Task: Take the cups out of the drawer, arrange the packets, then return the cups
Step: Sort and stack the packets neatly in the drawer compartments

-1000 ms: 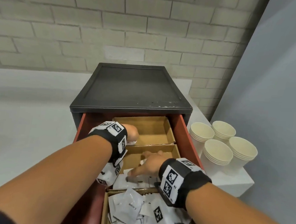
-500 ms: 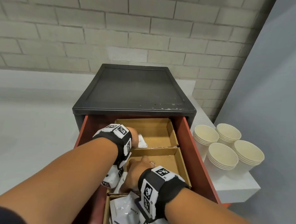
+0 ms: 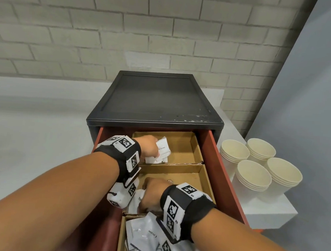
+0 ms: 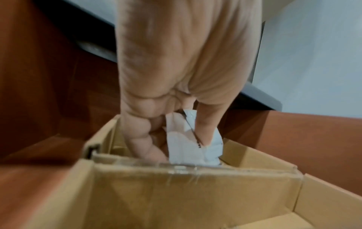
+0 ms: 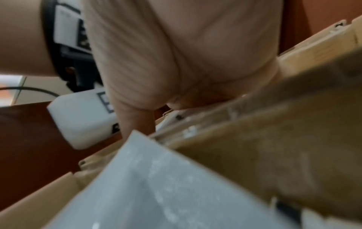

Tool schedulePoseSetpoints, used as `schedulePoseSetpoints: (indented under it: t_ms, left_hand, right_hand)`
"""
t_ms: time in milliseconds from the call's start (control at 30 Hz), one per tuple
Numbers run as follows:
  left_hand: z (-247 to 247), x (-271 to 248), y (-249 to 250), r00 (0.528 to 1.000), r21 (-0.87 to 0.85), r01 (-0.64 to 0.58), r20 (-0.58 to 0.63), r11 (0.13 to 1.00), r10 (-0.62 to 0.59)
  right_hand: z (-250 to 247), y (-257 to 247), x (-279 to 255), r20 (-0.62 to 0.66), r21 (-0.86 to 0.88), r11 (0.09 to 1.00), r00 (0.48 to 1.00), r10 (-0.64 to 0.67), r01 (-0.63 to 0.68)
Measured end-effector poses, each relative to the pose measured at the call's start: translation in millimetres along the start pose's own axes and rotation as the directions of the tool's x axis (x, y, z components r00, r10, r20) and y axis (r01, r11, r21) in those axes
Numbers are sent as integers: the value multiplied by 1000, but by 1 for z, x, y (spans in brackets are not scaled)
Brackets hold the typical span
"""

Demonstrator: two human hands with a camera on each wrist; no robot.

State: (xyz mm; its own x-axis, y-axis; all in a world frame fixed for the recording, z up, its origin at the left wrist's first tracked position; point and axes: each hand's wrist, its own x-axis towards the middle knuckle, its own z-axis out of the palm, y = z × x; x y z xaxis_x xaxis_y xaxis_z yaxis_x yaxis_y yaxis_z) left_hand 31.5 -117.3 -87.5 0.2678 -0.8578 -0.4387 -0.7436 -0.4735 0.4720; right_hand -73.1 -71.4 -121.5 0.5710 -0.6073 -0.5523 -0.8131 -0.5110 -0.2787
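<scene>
The red-brown drawer [image 3: 223,177] stands open and holds three cardboard compartments. My left hand [image 3: 149,146] is in the far compartment [image 3: 181,145] and grips a small bunch of white packets [image 3: 162,150]. The left wrist view shows those packets [image 4: 188,139] pinched between thumb and fingers of that hand [image 4: 176,124]. My right hand [image 3: 151,192] is at the left end of the middle compartment [image 3: 188,177], fingers curled down onto white packets [image 3: 136,200]; its fingertips are hidden. The near compartment is piled with packets [image 3: 146,238]. Several stacks of cream paper cups [image 3: 254,175] stand outside, to the right.
The drawer belongs to a dark grey cabinet [image 3: 156,99] against a white brick wall. The cups sit on a white ledge [image 3: 268,211] beside a grey panel [image 3: 308,95]. A pale floor [image 3: 34,136] lies to the left.
My left hand has brought packets forward into the far compartment. My right hand has slid left in the middle compartment and curled from flat fingers onto the packets there.
</scene>
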Motion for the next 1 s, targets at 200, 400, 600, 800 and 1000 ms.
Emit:
schedulePoseSetpoints:
  t_ms: [200, 400, 600, 800, 1000]
  left_hand:
    - [-18, -34, -15, 995, -320, -53, -96, 946, 23]
    - [-20, -61, -23, 971, -398, -117, -237, 910, 21]
    - [-11, -73, -29, 966, -473, -134, -257, 871, 9]
    - [-9, -78, -36, 949, -564, -129, -308, 816, -62]
    - [7, -85, -28, 986, -838, -99, -155, 536, -60]
  right_hand:
    - [-4, -1, -5, 50, -46, 997, 997, -62, 65]
    - [2, -3, -1, -50, 72, 994, 995, -83, 87]
    - [0, 1, -4, -158, 128, 980, 979, -129, 149]
    - [-42, 22, -27, -408, 327, 908, 906, -112, 260]
    - [-66, 37, -53, -498, 773, 413, 864, -75, 482]
